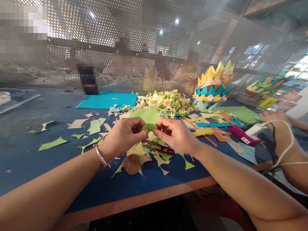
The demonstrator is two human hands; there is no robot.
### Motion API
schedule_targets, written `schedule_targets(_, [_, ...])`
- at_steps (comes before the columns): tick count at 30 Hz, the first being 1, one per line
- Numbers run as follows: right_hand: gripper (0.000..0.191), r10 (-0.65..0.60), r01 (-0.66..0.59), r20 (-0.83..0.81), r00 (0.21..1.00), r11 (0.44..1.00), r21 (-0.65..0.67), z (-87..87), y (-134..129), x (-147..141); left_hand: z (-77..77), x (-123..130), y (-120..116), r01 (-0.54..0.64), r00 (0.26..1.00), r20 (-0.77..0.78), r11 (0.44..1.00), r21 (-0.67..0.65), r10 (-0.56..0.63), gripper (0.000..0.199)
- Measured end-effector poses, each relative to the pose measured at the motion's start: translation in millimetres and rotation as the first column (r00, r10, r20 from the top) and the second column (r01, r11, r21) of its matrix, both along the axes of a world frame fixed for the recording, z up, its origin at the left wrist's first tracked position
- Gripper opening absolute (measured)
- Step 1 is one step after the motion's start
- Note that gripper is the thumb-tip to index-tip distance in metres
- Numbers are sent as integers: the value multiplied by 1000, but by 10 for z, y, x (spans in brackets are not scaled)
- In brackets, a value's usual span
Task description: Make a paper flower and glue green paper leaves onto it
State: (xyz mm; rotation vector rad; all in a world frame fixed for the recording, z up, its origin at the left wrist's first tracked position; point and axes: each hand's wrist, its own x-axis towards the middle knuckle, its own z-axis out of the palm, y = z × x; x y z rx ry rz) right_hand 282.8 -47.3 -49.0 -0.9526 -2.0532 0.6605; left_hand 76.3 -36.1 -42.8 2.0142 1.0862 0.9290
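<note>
A small green paper piece (149, 127) with a rounded edge is pinched between both hands above the blue table. My left hand (127, 134), with a silver bangle at the wrist, grips its left side between thumb and fingers. My right hand (176, 134) pinches the right side the same way. Under my hands lie dark red scissors (162, 149) among green and cream paper scraps. Nearer to me rests a round brown disc (132, 164). A light green sheet (146, 114) sits just beyond my hands.
Behind is a heap of folded paper pieces (168, 102), with a blue sheet (108, 100) to its left. A layered paper model (213, 86) stands at back right. Paper strips (211, 125), a magenta power strip (245, 135) with a white cable, and another person's hand (271, 118) are on the right.
</note>
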Motion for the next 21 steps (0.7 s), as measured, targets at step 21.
schedule_targets(21, [13,-145,142,25,989,985,102,-15,38,-7,65,-18,-35,-71,997,-37,993,98,74,7])
